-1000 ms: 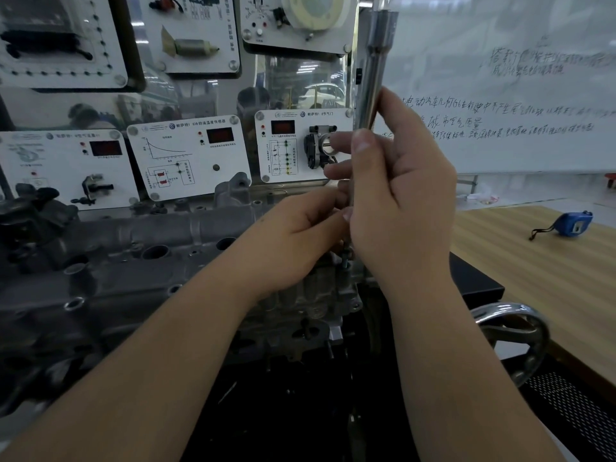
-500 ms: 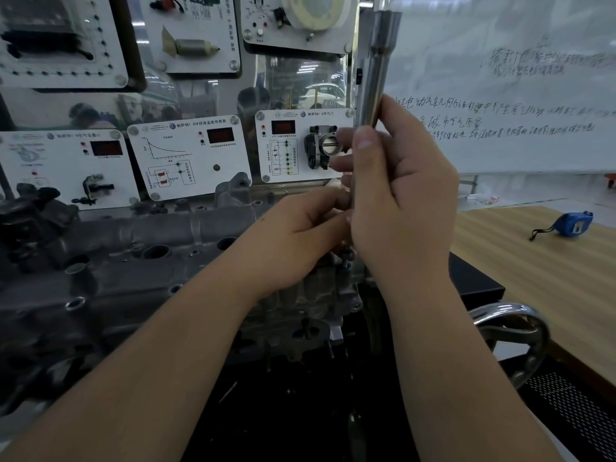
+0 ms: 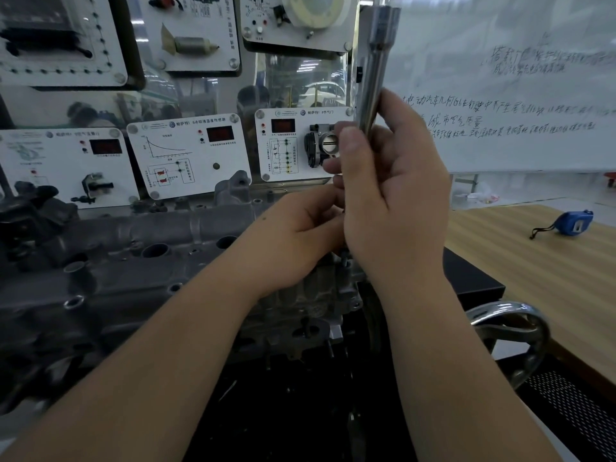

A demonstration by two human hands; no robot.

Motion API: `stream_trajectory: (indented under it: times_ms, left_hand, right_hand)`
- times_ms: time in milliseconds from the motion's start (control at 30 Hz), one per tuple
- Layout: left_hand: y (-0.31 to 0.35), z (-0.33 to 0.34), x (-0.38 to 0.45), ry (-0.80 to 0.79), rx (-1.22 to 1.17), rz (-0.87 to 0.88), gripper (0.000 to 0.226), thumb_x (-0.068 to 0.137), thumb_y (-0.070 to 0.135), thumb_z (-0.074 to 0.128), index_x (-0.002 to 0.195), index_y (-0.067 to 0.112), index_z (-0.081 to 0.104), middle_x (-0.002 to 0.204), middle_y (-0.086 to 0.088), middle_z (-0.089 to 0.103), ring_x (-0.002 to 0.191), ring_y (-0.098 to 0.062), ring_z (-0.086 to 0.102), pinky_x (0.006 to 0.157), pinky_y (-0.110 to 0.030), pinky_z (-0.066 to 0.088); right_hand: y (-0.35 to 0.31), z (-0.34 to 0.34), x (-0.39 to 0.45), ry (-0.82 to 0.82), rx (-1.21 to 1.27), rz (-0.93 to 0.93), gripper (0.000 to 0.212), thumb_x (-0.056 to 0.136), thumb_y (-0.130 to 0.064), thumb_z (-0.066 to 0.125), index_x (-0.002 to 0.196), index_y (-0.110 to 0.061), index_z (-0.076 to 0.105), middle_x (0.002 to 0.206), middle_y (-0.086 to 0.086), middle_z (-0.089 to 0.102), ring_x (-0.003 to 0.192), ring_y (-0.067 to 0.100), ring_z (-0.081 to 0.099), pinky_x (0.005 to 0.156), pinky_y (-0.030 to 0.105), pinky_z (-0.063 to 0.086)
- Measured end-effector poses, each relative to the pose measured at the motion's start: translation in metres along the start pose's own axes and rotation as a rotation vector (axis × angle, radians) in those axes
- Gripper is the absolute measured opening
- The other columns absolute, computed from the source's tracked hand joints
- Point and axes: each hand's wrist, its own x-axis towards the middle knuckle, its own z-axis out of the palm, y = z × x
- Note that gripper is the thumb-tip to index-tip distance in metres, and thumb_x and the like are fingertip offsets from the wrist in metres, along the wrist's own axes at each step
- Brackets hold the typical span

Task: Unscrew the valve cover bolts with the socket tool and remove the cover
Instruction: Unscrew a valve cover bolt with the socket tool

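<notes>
The socket tool (image 3: 375,71) stood nearly upright in the upper middle of the frame, its bright steel shaft rising out of the right hand (image 3: 393,195), whose fingers and thumb were wrapped round the lower part of it. Its working end was hidden behind that hand, so I couldn't say whether it sat square on a bolt. The left hand (image 3: 300,228) was tucked in just beside it at centre frame, fingertips pinched together at something near the foot of the tool; what exactly, I couldn't make out. Below and to the left sprawled the grey valve cover (image 3: 140,258), not yet lifted from the engine.

Here was the worry, to my eye: with the grip so low and the long shaft standing free above, a slight lean could cock the socket off the bolt head and round it. And if a loosened bolt slipped from those pinched fingers, it could drop into the dark gap under the engine at bottom centre, or into one of the open holes in the cover.

Off to the right, a blue tape measure (image 3: 575,223) lay on the wooden table (image 3: 533,268), and a whiteboard (image 3: 500,95) filled the upper right.
</notes>
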Motion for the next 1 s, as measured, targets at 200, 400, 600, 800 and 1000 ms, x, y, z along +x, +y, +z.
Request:
stream_trajectory:
  times_ms: [200,400,600,800,1000]
  left_hand:
    - [-0.0008,0.0015,0.0015,-0.006,0.018,0.007,0.028,0.095,0.029,0.057,0.110,0.007,0.067,0.101,-0.027,0.069,0.093,-0.051,0.064,0.081,-0.067,0.052]
    - [-0.0015,-0.0020,-0.0013,-0.013,0.006,-0.001,0.021,0.103,0.020,0.054,0.119,0.016,0.068,0.107,-0.008,0.076,0.101,-0.035,0.071,0.089,-0.061,0.055]
    - [-0.0007,0.0017,0.0009,-0.001,0.009,-0.003,0.033,0.092,0.032,0.060,0.118,0.012,0.065,0.109,-0.023,0.070,0.101,-0.048,0.066,0.087,-0.064,0.054]
    - [-0.0020,-0.0029,-0.0005,-0.046,0.023,-0.016,0.035,0.099,0.036,0.051,0.120,0.012,0.066,0.113,-0.021,0.071,0.106,-0.048,0.064,0.091,-0.066,0.051]
    - [-0.0014,0.0022,0.0010,0.001,0.017,0.008,0.035,0.091,0.031,0.062,0.117,0.008,0.065,0.110,-0.026,0.069,0.103,-0.049,0.065,0.089,-0.065,0.053]
  right_hand:
    - [0.0007,-0.0029,0.0010,0.047,-0.075,-0.011,0.019,0.102,-0.020,0.058,0.112,-0.010,0.070,0.083,-0.016,0.067,0.078,0.006,0.070,0.068,0.029,0.058]
    - [-0.0017,-0.0029,-0.0003,0.015,-0.033,0.029,0.040,0.104,-0.019,0.049,0.142,-0.007,0.054,0.095,-0.004,0.073,0.085,0.009,0.072,0.072,0.040,0.061]
    - [-0.0013,-0.0048,0.0024,0.047,-0.075,0.009,0.022,0.100,-0.022,0.063,0.118,-0.011,0.069,0.087,-0.013,0.069,0.079,0.009,0.070,0.071,0.033,0.058]
    - [-0.0029,-0.0047,0.0012,-0.021,-0.022,0.063,0.028,0.104,-0.020,0.049,0.124,-0.011,0.066,0.091,-0.007,0.073,0.080,0.008,0.072,0.067,0.037,0.061]
    - [-0.0049,-0.0062,0.0035,-0.006,-0.026,0.051,0.024,0.100,-0.029,0.063,0.116,-0.011,0.068,0.080,-0.013,0.066,0.072,0.010,0.068,0.067,0.037,0.058]
